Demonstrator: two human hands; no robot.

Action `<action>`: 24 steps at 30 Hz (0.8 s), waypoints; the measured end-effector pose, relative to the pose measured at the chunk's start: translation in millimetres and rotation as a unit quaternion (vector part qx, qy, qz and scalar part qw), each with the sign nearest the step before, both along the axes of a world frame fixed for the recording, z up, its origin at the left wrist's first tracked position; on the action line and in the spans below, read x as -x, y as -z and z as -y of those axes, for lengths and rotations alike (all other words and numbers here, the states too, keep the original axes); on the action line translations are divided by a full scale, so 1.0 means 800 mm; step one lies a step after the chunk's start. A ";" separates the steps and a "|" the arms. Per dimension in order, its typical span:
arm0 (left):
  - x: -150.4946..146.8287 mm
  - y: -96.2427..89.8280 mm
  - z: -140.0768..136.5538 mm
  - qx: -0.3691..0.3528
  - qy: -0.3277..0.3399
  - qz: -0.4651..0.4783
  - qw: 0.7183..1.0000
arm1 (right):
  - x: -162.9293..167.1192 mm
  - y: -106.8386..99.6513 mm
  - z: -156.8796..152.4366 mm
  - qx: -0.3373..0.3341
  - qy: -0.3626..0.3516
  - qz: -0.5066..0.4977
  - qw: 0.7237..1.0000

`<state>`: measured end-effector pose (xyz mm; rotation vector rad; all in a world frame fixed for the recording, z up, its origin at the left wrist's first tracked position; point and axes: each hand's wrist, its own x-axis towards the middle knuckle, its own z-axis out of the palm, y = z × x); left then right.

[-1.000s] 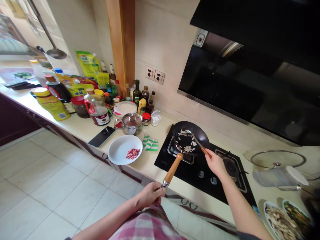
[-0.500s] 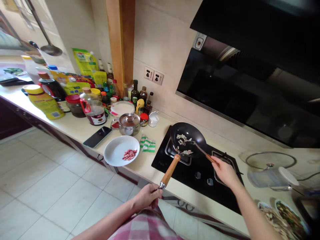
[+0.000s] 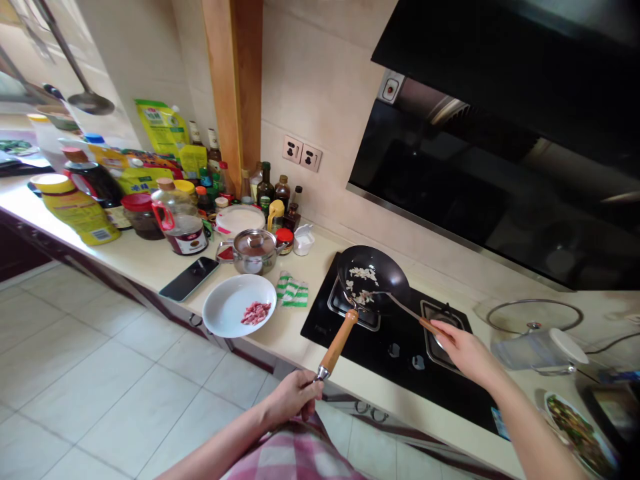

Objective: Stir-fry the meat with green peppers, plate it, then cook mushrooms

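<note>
A black wok (image 3: 393, 277) rests on the left burner of the gas stove (image 3: 320, 327). Pale chopped pieces (image 3: 363, 273) lie in its bottom, some spread up the far side. My left hand (image 3: 295, 395) is closed round the metal end of the wok's wooden handle (image 3: 339, 343). In my right hand (image 3: 463, 347) is a spatula (image 3: 403, 303), gripped by its wooden handle; its blade is down in the wok among the pieces. Left of the stove, a white plate (image 3: 223, 310) carries a small heap of diced pink meat (image 3: 256, 313).
A lidded steel pot (image 3: 255, 251), a phone (image 3: 189, 279) and a green-striped packet (image 3: 293, 292) sit near the plate. Bottles and seasoning bags crowd the counter's left. A range hood (image 3: 450, 180) overhangs the stove. At right are a glass lid (image 3: 534, 325) and a dish of food (image 3: 577, 427).
My right hand has moved a little right and down, and the spatula blade is lower in the wok. The pale pieces have shifted. My left hand keeps its hold; the view has moved slightly.
</note>
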<state>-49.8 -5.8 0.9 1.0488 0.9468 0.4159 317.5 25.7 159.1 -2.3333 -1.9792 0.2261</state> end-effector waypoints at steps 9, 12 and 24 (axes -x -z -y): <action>-0.002 -0.002 0.000 0.005 0.001 0.000 1.000 | 0.077 0.055 -0.067 -0.035 0.020 -0.063 0.997; 0.000 -0.006 0.000 -0.009 0.006 -0.003 1.000 | 0.055 0.016 -0.012 -0.015 -0.019 -0.090 0.996; -0.002 -0.005 0.002 -0.002 0.007 -0.010 1.000 | 0.073 0.075 -0.084 -0.065 0.037 -0.046 0.996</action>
